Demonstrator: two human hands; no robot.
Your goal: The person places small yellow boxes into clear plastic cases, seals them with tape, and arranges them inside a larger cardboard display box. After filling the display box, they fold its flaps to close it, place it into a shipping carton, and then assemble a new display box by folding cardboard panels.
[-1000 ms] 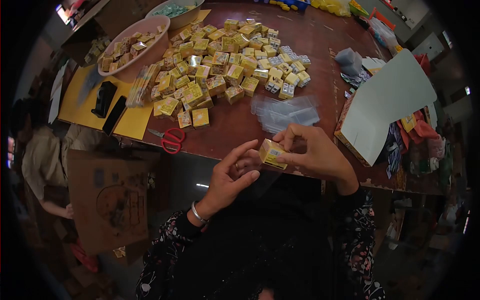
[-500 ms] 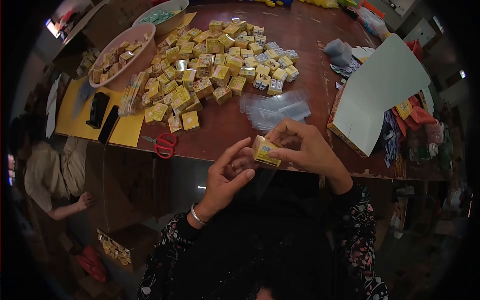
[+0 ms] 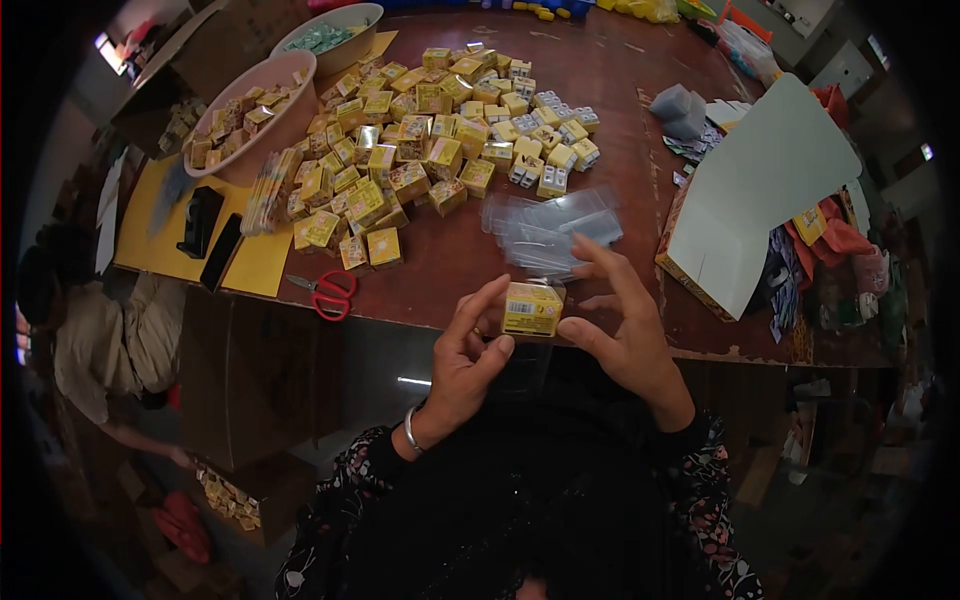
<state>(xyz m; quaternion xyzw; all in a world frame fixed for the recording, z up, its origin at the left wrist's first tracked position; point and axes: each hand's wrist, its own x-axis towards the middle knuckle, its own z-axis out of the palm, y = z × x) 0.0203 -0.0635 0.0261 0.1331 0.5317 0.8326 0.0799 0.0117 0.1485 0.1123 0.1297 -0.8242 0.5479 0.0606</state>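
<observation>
A small yellow box with a barcode faces the camera at the table's front edge. My left hand holds its left side between thumb and fingers. On its other side my right hand has thumb and fingers spread, the thumb tip close to the box's right edge. Clear plastic sleeves lie just beyond my hands. Behind and to the left spreads a large pile of yellow boxes, with white-sided pieces at its right.
Red scissors, a black tape dispenser and a pink basin are on the left. An open carton stands right. A co-worker's arm reaches to a low box.
My right hand has opened from its grip on the box and moved slightly right. The box has turned upright, barcode side toward the camera. The co-worker's hand has moved down to the low box.
</observation>
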